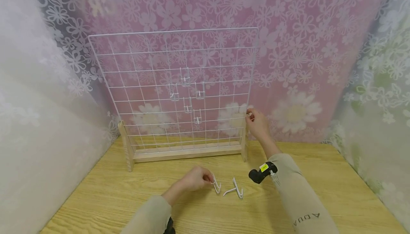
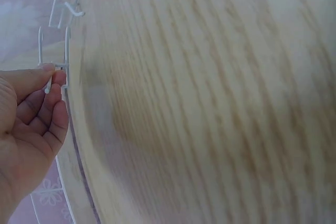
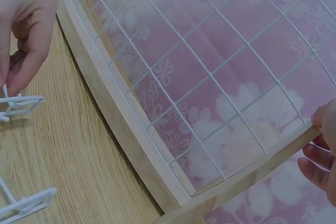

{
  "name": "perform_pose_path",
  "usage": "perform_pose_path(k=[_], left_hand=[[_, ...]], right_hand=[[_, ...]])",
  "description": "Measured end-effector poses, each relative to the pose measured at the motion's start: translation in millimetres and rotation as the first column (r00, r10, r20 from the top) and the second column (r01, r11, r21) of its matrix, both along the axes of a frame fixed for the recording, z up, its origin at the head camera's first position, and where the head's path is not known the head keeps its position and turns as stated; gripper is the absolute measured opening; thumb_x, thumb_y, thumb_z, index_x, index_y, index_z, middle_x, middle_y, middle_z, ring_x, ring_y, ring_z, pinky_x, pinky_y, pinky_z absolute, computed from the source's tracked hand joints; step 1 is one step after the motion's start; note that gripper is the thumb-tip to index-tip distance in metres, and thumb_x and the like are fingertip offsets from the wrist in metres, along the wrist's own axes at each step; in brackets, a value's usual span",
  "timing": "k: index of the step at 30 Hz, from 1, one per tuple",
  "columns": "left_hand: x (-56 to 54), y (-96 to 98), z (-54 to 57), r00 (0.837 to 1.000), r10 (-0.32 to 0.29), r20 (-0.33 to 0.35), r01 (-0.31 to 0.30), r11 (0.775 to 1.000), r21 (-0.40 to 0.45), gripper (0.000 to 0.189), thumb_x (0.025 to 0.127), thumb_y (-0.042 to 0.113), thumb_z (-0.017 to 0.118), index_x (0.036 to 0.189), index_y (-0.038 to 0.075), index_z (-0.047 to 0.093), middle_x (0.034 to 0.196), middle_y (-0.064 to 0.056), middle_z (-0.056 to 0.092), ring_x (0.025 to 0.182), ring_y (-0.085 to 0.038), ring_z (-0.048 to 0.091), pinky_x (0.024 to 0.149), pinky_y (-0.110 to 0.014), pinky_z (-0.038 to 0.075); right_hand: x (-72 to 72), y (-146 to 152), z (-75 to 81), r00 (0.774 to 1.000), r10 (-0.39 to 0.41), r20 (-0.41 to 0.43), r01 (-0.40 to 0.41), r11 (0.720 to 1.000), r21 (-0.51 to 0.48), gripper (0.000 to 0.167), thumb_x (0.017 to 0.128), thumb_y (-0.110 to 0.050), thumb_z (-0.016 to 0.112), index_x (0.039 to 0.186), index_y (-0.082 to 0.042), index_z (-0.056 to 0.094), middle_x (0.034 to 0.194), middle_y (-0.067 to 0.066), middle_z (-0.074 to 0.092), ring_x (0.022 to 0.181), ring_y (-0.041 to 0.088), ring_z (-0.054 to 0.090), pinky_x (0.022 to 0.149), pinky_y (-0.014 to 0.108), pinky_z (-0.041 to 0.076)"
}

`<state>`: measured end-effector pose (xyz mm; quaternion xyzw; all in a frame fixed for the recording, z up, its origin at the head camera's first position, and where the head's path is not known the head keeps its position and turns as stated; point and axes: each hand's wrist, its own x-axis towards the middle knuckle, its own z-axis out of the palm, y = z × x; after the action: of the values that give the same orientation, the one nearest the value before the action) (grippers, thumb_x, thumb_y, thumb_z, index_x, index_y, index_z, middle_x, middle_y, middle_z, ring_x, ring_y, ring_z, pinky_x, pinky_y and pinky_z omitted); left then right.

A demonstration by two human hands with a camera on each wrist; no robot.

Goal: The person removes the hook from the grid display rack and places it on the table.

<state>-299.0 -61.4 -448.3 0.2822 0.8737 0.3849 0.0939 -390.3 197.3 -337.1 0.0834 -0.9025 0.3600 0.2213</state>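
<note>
A white wire grid rack (image 1: pixel 173 50) stands upright in a wooden base (image 1: pixel 189 153). My right hand (image 1: pixel 257 124) grips its right edge at the top of the wooden side post (image 3: pixel 252 167), the other fingers curled beside it. Just above the table, my left hand (image 1: pixel 196 178) pinches a white wire hook (image 1: pixel 216 184) by its prong; in the left wrist view that hook (image 2: pixel 66 51) points away from the fingers. Another white wire hook (image 1: pixel 237 191) lies on the table to the right, apart from the hand.
Several white hooks (image 1: pixel 197 120) hang on the middle of the grid. The wood-grain table (image 1: pixel 105 205) lies under everything. A pink flowered backdrop (image 1: pixel 294 66) rises behind the rack, with pale flowered walls (image 1: pixel 384 127) at both sides.
</note>
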Motion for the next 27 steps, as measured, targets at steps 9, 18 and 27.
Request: perform_pose_path(k=[9,18,27], left_hand=[[3.1,4.2,-4.0,0.999,-0.037,-0.001,0.037,0.999,-0.031,0.009,0.081,-0.002,0.067,0.079,0.006,0.068,0.076,-0.001,0.063,0.065,-0.003,0.05,0.059,-0.019,0.044],[1.9,4.9,-7.4,0.998,-0.052,-0.025,0.05,0.997,-0.063,0.008,0.081,-0.001,0.068,0.079,0.008,0.067,0.074,0.003,0.063,0.066,-0.001,0.051,0.061,-0.018,0.044],[1.8,4.5,-9.3,0.999,-0.045,-0.021,0.044,0.996,-0.072,0.005,0.082,0.002,0.067,0.082,0.007,0.068,0.076,0.006,0.061,0.069,-0.002,0.051,0.064,-0.018,0.045]], right_hand=[[1.6,0.1,0.2,1.0,0.004,0.002,-0.004,1.0,0.004,0.029,0.094,-0.012,0.051,0.119,0.002,0.054,0.095,0.02,0.055,0.088,0.034,0.055,0.072,0.045,0.045],[1.8,-0.1,0.0,1.0,0.0,-0.003,0.0,1.0,0.003,0.027,0.094,-0.012,0.051,0.117,0.002,0.055,0.093,0.019,0.055,0.087,0.033,0.055,0.071,0.044,0.045],[3.6,-0.5,3.0,1.0,0.001,0.007,-0.001,1.0,0.001,0.029,0.094,-0.012,0.05,0.118,0.002,0.055,0.095,0.02,0.055,0.088,0.034,0.055,0.072,0.045,0.045]])
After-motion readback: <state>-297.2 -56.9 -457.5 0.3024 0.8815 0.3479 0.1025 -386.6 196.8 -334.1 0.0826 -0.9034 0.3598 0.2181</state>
